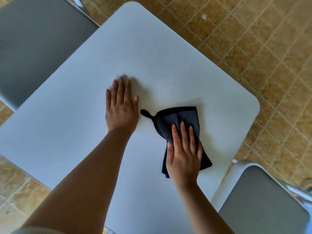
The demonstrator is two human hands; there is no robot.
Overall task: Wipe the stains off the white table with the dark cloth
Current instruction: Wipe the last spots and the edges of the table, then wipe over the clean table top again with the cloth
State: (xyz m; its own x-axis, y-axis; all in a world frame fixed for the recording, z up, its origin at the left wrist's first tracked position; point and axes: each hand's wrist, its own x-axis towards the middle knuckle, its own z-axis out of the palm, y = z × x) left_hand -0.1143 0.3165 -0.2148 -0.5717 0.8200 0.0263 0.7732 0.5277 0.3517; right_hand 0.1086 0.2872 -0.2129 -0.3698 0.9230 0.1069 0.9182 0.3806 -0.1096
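The white table (152,53) is bearing a dark cloth (179,119) and two flat hands, left hand (121,112) and right hand (184,159), the latter lying on the cloth.

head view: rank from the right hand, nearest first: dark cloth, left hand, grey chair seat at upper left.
1. dark cloth, directly under the right hand, touching it.
2. left hand, flat on the white table, to its left.
3. grey chair seat, far upper left, beyond the table edge.
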